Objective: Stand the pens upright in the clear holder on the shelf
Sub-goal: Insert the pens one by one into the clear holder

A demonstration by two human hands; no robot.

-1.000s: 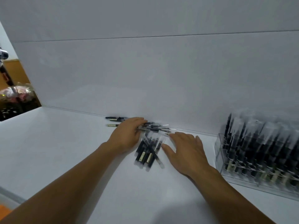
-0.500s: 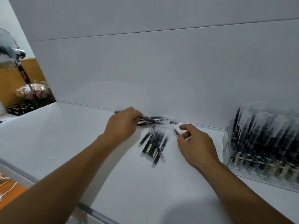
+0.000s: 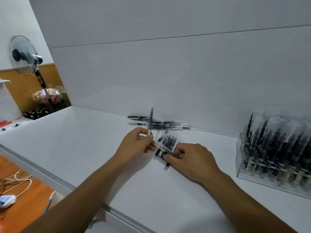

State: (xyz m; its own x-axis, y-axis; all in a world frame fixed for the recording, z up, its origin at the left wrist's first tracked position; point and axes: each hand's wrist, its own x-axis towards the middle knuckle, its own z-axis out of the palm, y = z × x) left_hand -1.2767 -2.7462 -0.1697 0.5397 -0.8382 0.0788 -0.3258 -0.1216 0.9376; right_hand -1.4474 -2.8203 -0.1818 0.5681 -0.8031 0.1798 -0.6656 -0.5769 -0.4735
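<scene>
Fingertips of the left hand are pinching the lower end of an upright pen, which is standing nearly vertical above the hand with its dark tip pointing up in front of the white back panel. Just below, a slanted pen with a clear cap is running diagonally between the two hands; its clear end is meeting the left hand's lower fingers, though whether they are gripping it I cannot tell. The right hand is lying knuckles-up with its fingers curled in, pinching the dark end of that slanted pen. Under and between the hands a loose pile of pens is lying flat on the white shelf, and behind it a back row of pens is lying lengthwise along the foot of the panel. Well apart to the right, the clear holder is standing on the same shelf, and it is holding many racked pens packed close and leaning slightly left. Off the shelf's left end a pedestal fan is standing before an orange-brown wall, with a wrapped bundle and dark bottles near its base. Lower left, white cables and a power strip are lying on the orange floor.
</scene>
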